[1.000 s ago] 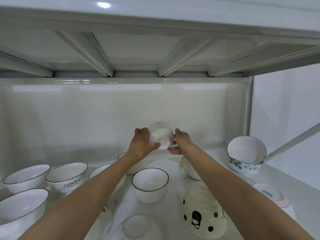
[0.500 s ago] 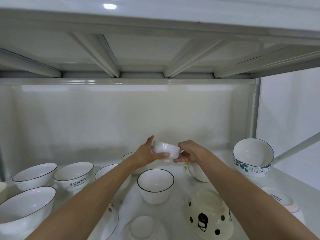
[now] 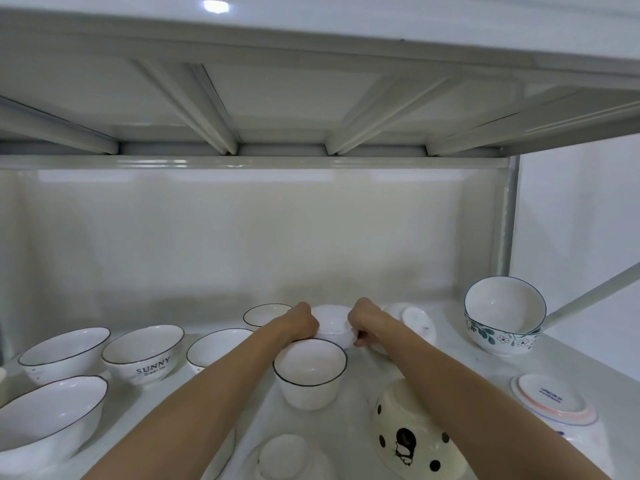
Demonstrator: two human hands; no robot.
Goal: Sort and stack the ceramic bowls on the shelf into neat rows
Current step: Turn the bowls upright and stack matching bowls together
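Both hands hold one small white bowl (image 3: 333, 323) on the shelf (image 3: 360, 382).

Left hand (image 3: 300, 320) and right hand (image 3: 364, 318) grip its opposite sides; a black-rimmed bowl (image 3: 310, 372) stands just before them.

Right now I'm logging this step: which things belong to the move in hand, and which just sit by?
In hand: small white ribbed bowl, left hand, right hand.
Sitting by: "SUNNY" lettered bowl, floral bowl stack, spotted upturned bowl.
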